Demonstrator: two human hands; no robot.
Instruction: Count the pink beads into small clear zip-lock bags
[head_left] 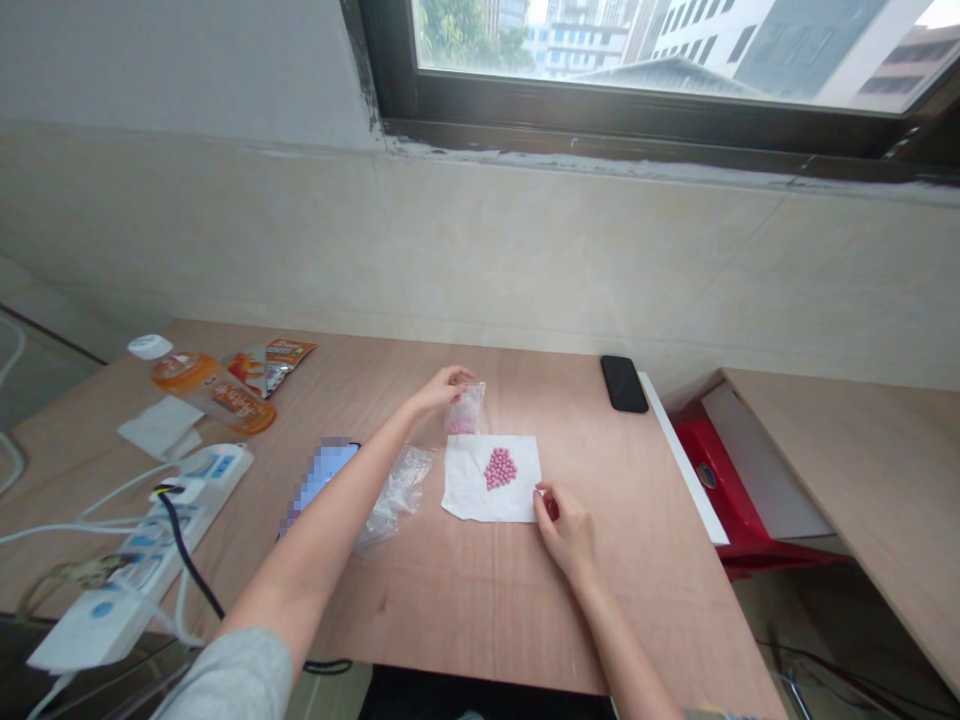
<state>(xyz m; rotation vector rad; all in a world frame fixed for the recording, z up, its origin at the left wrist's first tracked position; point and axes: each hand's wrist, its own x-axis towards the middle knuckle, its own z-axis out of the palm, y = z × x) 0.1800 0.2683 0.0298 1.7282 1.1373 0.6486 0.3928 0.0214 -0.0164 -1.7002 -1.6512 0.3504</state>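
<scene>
Clock dial centred on the paper, twelve toward the wall.

Left hand (444, 388): at eleven o'clock, palm down, wrist bent, fingers pointing toward three. Fingertips narrowed on the upper corner of a small clear plastic bag (469, 408) with pink beads at its bottom. Forearm bare, stretched long from seven o'clock; grey fabric sleeve (240, 670) at the elbow.

Right hand (568, 527): at four o'clock, low, fingers curled, thumb and forefinger close together at the paper's right edge. Cannot tell whether they pinch it. Forearm runs in from five.

Between hands: white rectangular paper sheet (465, 505) flat on the light wooden surface (465, 600); loose cluster of round pink beads (500, 468) near its middle.

Farther out: crumpled clear plastic wrapping (401, 490) at nine, just beside the paper; black rectangular phone (624, 384) at two; orange plastic bottle with white cap (217, 388), lying between nine and ten.
</scene>
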